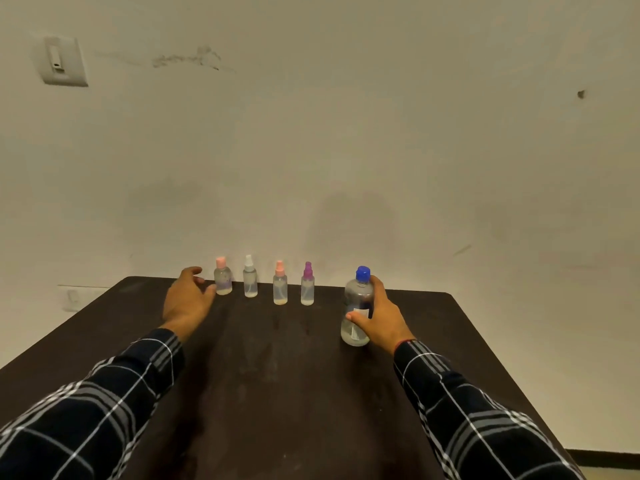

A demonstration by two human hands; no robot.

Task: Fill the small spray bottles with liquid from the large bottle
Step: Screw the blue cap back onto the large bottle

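Note:
Several small clear spray bottles stand in a row along the far edge of the dark table (277, 393): a pink-capped one (222, 280), a white-topped one (250, 277), an orange-topped one (280, 283) and a purple-topped one (307, 284). The large clear bottle (358, 306) with a blue cap stands upright to their right. My right hand (381, 315) wraps around its right side. My left hand (188, 297) is spread open just left of the pink-capped bottle, its thumb close to the bottle's base.
A pale wall rises right behind the table's far edge, with a light switch (62, 62) high on the left. The table's right edge slopes away toward the floor at the lower right.

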